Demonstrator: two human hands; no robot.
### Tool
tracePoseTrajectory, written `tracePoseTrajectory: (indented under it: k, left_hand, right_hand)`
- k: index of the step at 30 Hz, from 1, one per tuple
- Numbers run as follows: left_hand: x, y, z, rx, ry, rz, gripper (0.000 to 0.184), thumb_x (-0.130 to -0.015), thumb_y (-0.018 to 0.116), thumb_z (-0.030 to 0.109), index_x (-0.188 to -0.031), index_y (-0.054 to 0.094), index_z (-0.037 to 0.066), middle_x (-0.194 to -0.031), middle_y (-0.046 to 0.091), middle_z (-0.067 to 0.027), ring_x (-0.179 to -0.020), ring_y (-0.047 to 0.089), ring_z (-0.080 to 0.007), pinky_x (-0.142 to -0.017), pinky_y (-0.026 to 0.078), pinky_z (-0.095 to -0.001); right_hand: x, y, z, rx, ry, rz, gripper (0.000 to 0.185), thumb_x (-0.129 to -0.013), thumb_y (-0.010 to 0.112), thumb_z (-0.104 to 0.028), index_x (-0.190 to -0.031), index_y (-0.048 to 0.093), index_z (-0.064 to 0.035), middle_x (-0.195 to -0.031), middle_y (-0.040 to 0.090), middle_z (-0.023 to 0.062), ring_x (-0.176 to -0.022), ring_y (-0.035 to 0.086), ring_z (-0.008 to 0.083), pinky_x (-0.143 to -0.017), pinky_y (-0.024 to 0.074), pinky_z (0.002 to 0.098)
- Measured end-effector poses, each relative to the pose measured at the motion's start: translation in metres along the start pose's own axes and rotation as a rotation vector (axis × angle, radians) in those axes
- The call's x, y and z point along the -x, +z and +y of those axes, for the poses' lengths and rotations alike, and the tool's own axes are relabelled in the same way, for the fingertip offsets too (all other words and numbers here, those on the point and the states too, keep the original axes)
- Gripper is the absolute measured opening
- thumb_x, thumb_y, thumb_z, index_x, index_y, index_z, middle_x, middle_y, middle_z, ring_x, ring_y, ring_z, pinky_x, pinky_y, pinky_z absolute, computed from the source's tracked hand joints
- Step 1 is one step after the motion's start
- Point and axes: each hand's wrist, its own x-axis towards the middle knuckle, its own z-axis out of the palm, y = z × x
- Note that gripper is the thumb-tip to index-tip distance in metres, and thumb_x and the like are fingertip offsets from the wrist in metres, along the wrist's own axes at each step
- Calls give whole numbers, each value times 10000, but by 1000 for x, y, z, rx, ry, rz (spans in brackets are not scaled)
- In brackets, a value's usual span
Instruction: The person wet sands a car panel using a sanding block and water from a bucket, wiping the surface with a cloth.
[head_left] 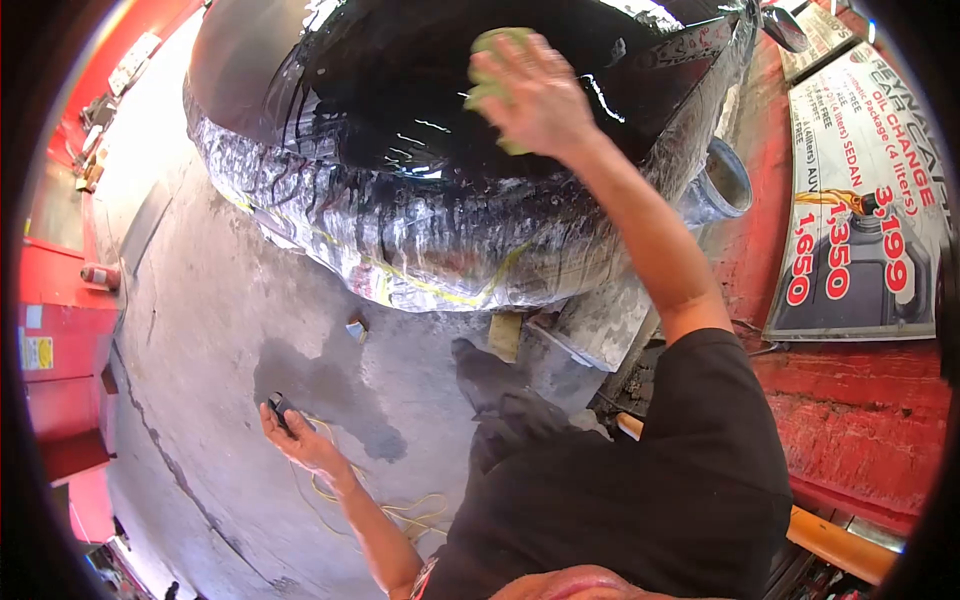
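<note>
My right hand (540, 98) lies with its fingers spread over a yellow-green cloth (490, 72), pressing it on the glossy black car hood (370, 90). Bright reflections and whitish streaks show on the hood. Clear plastic film (400, 235) with strips of yellow tape wraps the car's front below it. Down at the lower left, away from the car, my left hand (310, 448) is curled round a small dark object (283, 408); its kind is too small to make out.
A yellow cord (415, 515) lies looped on the concrete floor (210, 330) under my left arm. A dark wet patch (320, 390) spreads nearby. A grey bucket (728, 178) stands right of the car. An oil-change sign (860, 200) leans along the red right side.
</note>
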Motion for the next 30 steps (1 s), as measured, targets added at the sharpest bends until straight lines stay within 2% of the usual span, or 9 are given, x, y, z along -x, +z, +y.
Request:
tracePoseTrajectory:
  k: [3, 4, 6, 8, 10, 14, 16, 24, 30]
  left_hand:
    - [-42, 14, -1, -38, 124, -50, 424, -1108, 535, 129, -1507, 476, -3, -1409, 595, -157, -1253, 594, -245, -1074, 482, -365]
    - [-57, 23, 0, -60, 160, -60, 420, -1106, 537, 122, -1502, 482, -5, -1406, 598, -156, -1250, 595, -241, -1074, 480, -357]
    - [-91, 49, 18, -149, 216, -145, 427, -1080, 576, 97, -1486, 503, -10, -1380, 619, -145, -1218, 610, -221, -1068, 477, -337]
    - [-123, 87, 54, 76, 190, -225, 443, -1047, 622, 81, -1469, 525, -13, -1352, 639, -127, -1182, 621, -195, -1045, 485, -330]
    - [-155, 126, 83, 105, 230, -278, 441, -974, 703, 35, -1400, 591, -7, -1330, 653, -144, -1167, 651, -258, -1043, 504, -373]
    - [-186, 222, 132, -4, 572, -271, 417, -911, 763, 74, -1315, 658, 63, -1284, 656, -174, -1193, 621, -352, -1053, 495, -445]
    - [-193, 270, 134, -3, 764, -218, 440, -893, 784, 107, -1314, 661, 76, -1317, 651, -183, -1207, 602, -396, -1069, 480, -477]
    - [-153, 303, 127, 6, 823, -374, 530, -817, 830, 136, -1312, 641, 121, -1370, 564, -175, -1188, 568, -396, -1005, 475, -486]
    - [-265, 339, 106, 39, 900, -183, 473, -834, 828, 160, -1286, 690, 134, -1329, 589, -175, -1097, 591, -389, -958, 496, -489]
  right_hand:
    - [12, 6, 102, 53, 14, 101, 450, -1002, 605, -381, -1401, 662, -182, -1503, 596, 114, -1426, 507, 356, -1239, 313, 519]
    - [15, 1, 138, 213, -149, 67, 345, -1017, 590, -306, -1307, 705, -158, -1491, 609, 114, -1419, 517, 361, -1234, 313, 539]
    - [25, 34, 223, 385, -132, 53, 231, -1037, 571, -261, -1148, 741, -151, -1520, 595, 103, -1467, 485, 346, -1227, 328, 532]
    - [9, 40, 257, 399, 4, -120, 270, -1051, 565, -288, -1225, 720, -154, -1537, 579, 105, -1479, 471, 336, -1224, 341, 501]
    - [-26, 34, 227, 540, 59, -346, 378, -1054, 552, -372, -1355, 687, -185, -1565, 548, 123, -1493, 444, 351, -1235, 322, 501]
    - [-88, 56, 134, -32, 273, -245, 589, -1021, 512, -535, -1541, 559, -263, -1632, 463, 137, -1522, 371, 403, -1260, 278, 487]
    - [-114, 62, 89, -31, 214, -289, 562, -1029, 516, -511, -1521, 582, -247, -1631, 467, 131, -1515, 378, 423, -1256, 288, 487]
    - [-133, 51, -1, -73, 40, -283, 513, -1025, 562, -394, -1493, 606, -191, -1609, 491, 134, -1489, 404, 452, -1251, 297, 506]
    - [-137, 44, -11, -77, 87, -326, 513, -1018, 561, -380, -1491, 611, -189, -1625, 475, 118, -1512, 378, 433, -1266, 271, 488]
